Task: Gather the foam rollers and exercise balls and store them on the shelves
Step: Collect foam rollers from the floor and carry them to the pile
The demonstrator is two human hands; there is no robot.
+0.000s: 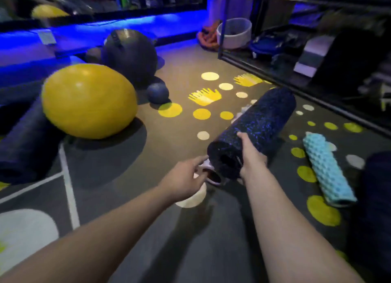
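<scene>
My right hand [250, 156] grips a black foam roller with blue speckles [260, 126] near its close end and holds it tilted above the floor. Just under that end lies a white roller [213, 177], mostly hidden. My left hand [186, 179] pinches its rim between thumb and fingers. A yellow exercise ball [88, 101] sits on the floor at the left, with a large black ball [129, 54] and a small dark ball [157, 92] behind it. Along the left edge lies a long dark roller [27, 143]. A light blue bumpy roller [329, 168] lies at the right.
Dark metal shelves [275, 75] run along the right, with a white bucket [234, 33], grey blocks and other gear on the bottom level. Another dark roller [374, 198] is at the right edge. The floor mat carries yellow and white dots. A blue-lit mirror wall stands behind.
</scene>
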